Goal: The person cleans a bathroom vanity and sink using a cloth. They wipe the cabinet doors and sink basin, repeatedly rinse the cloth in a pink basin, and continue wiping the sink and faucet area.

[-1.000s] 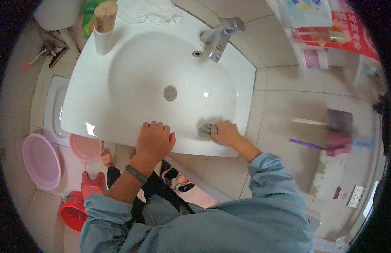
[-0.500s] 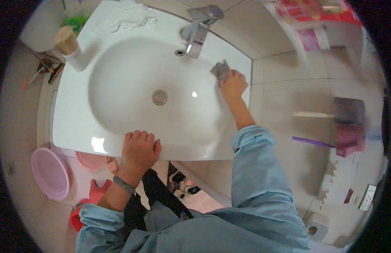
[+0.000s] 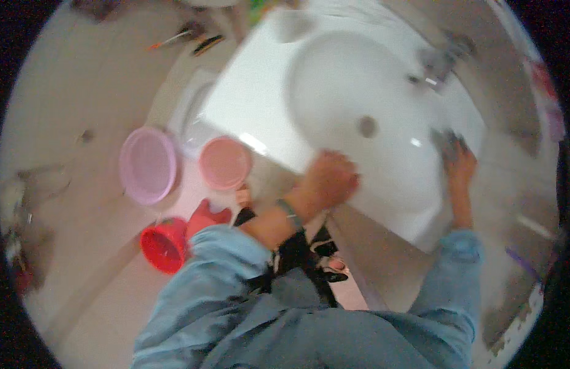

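The white washbasin (image 3: 334,138) fills the upper right, with a round drain (image 3: 367,126) in its bowl. On the basin's right side, my right hand (image 3: 461,166) is closed over a crumpled grey cloth (image 3: 443,142) that lies against the white surface. My left hand (image 3: 331,177) rests at the basin's front edge with its fingers curled in; blur and the hand itself hide whether anything is inside. A grey band circles the left wrist. The metal faucet (image 3: 436,64) stands behind the bowl, beyond my right hand.
Left of the basin are a purple tub (image 3: 148,165), a pink tub (image 3: 225,163) and a red bucket (image 3: 164,247). Several shoes (image 3: 330,261) lie below the basin. A white container (image 3: 294,26) stands on its far left corner. A purple handle (image 3: 522,261) shows at the right.
The whole view has swung left, so the basin sits further right and looks tilted, and more floor shows. The right hand with the cloth is slightly nearer along the basin's right side.
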`<state>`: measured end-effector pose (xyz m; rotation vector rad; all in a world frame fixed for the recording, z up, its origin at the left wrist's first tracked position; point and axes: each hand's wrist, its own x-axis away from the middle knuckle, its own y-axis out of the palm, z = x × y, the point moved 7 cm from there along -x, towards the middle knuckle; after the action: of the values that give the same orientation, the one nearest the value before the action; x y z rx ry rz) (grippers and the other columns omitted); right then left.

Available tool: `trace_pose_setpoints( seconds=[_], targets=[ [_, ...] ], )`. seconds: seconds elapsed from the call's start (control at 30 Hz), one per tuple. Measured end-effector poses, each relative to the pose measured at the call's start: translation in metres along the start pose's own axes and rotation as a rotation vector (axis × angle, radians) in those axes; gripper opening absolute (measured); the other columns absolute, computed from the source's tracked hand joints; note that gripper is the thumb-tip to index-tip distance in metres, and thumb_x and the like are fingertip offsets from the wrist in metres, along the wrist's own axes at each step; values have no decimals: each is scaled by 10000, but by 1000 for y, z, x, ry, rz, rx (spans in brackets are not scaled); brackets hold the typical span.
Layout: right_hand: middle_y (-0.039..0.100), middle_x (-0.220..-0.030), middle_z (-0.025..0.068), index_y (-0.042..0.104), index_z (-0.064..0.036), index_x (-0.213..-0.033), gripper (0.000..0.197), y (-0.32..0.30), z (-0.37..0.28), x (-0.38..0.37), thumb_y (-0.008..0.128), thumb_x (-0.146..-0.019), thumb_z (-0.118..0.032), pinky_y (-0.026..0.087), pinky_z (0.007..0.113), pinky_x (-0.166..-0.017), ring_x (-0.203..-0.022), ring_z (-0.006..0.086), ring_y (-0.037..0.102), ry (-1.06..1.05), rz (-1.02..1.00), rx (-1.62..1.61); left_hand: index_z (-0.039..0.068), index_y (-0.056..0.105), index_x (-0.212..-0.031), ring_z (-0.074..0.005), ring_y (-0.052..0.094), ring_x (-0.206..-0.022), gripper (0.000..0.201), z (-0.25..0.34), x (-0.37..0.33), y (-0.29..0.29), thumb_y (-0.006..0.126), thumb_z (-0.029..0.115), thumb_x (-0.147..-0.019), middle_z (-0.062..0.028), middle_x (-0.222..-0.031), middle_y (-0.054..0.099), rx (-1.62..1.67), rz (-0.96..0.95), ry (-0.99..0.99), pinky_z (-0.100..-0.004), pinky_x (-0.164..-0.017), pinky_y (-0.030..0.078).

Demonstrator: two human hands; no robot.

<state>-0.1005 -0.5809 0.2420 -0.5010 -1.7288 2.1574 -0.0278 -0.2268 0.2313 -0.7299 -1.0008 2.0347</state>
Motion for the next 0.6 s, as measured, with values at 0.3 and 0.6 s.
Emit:
trace_pose_setpoints(
  seconds=[0.3, 0.6],
  targets=[
    [561, -1176, 94, 432, -24, -1310, 559, -74, -98, 200, 469, -941, -443, 468, 357, -855, -980, 219, 567, 704, -588, -1472, 79, 568, -759, -254, 544, -755, 100, -16, 44, -38, 598, 170, -786, -63, -761, 566, 484, 470, 176, -401, -670, 433],
    [486, -1299, 199, 421, 37, -1318, 556, 19, -441, 255, 435, -955, -383, 333, 356, -1016, -1197, 301, 462, 214, -951, -1178, 80, 446, -1298, -217, 570, -1067, 416, -163, 313, 80, 474, 291, -940, -62, -1162, 588, 2114, 122, -1006, -335, -911, 465]
  ],
)
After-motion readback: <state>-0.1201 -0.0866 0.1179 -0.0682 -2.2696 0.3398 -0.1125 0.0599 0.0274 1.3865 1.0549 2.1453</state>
